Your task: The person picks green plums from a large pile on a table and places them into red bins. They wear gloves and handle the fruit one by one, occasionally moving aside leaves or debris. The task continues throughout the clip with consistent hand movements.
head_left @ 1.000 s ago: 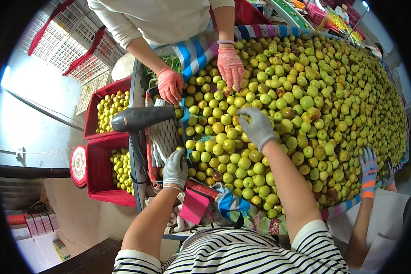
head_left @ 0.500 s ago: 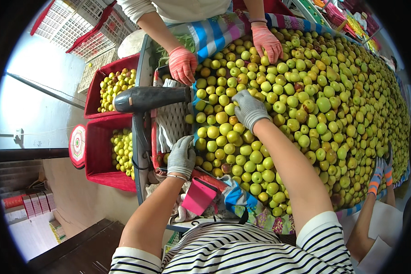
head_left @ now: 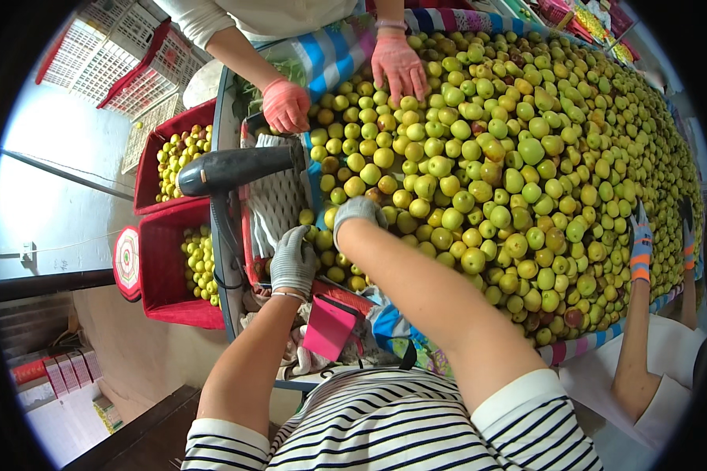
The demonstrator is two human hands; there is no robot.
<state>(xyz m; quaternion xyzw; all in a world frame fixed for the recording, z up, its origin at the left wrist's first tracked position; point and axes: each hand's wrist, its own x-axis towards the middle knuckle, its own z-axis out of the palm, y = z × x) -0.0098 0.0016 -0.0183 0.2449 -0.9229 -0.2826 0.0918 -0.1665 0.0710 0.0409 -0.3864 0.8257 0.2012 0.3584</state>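
A broad heap of yellow-green round fruit (head_left: 479, 169), some blushed brown, covers the table before me. My right hand (head_left: 359, 213), in a grey glove, reaches into its left edge with the back of the hand up; the fingers are bent down out of sight. Close by on the left, my left hand (head_left: 294, 263) wears a striped grey glove. Its fingers stretch forward beside a few fruits at the white woven mesh (head_left: 279, 200). A black hair dryer (head_left: 232, 170) lies across the top of that mesh, its nozzle toward the fruit.
Red-lined crates (head_left: 153, 271) holding fruit stand left of the table. A pink pouch (head_left: 330, 326) lies near my waist. Across from me, a person's coral-gloved hands (head_left: 399, 67) touch the heap. Another person's grey-and-orange gloves (head_left: 641, 247) are at the right.
My right hand has moved left and nearer to me, close to my left hand. The opposite person's hands have shifted slightly. A small gap shows among the fruits at the left edge.
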